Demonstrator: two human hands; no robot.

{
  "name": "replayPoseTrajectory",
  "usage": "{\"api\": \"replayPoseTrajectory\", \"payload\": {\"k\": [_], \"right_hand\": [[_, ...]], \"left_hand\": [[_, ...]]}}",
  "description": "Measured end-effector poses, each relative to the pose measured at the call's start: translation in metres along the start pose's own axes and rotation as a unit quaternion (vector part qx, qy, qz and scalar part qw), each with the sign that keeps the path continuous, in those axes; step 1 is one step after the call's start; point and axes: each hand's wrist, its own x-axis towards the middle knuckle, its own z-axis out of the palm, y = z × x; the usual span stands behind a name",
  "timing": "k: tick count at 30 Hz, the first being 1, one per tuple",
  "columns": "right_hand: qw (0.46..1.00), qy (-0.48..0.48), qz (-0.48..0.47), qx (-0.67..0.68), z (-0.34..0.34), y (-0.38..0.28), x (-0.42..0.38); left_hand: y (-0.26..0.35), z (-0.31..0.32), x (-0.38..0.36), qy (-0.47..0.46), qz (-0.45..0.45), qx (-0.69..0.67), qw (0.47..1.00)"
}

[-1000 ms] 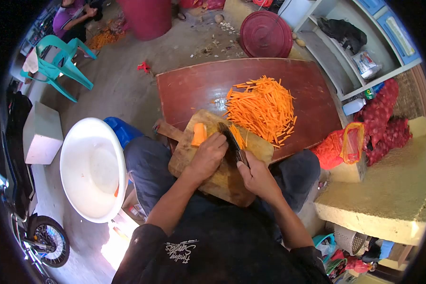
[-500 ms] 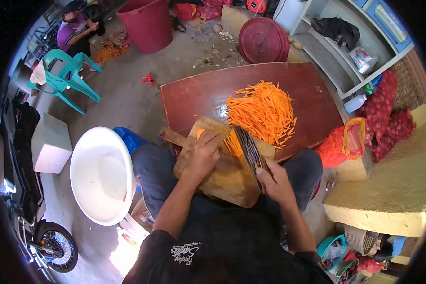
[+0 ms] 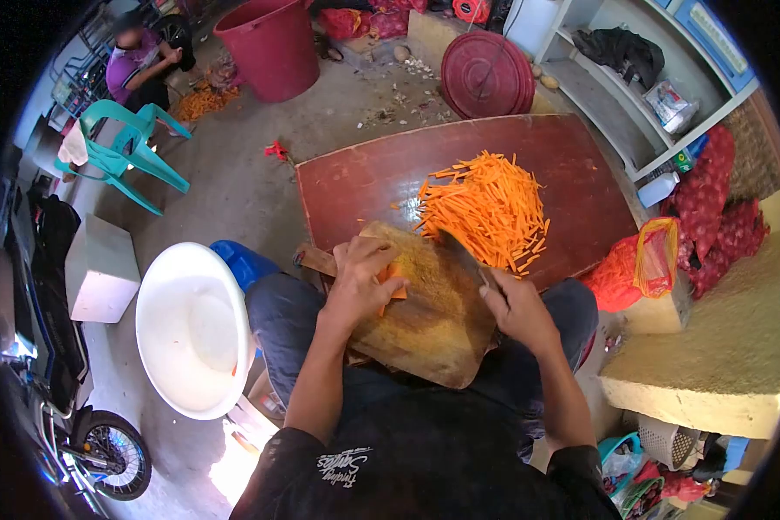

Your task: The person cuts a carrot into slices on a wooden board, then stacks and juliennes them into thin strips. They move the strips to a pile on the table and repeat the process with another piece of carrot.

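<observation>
The cut strips have gone from the cutting board (image 3: 425, 321) to the one orange heap (image 3: 487, 208) on the bench (image 3: 355, 173). Left hand (image 3: 360, 282) closes over one carrot piece (image 3: 393, 282); right hand (image 3: 516, 303) grips one knife (image 3: 461, 253) (blade near the heap).

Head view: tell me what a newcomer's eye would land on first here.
The bright heap of orange carrot sticks on the dark red table stands out first. Just below it, on the wooden cutting board across the person's lap, the left hand presses a carrot piece while the right hand grips a knife. A big white basin sits on the floor at the left.
</observation>
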Motion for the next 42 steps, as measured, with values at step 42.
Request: {"api": "replayPoseTrajectory", "payload": {"k": [42], "right_hand": [[0.99, -0.063, 0.017, 0.125, 0.015, -0.04, -0.059]], "left_hand": [[0.04, 0.018, -0.007, -0.091, 0.096, 0.025, 0.991]]}}
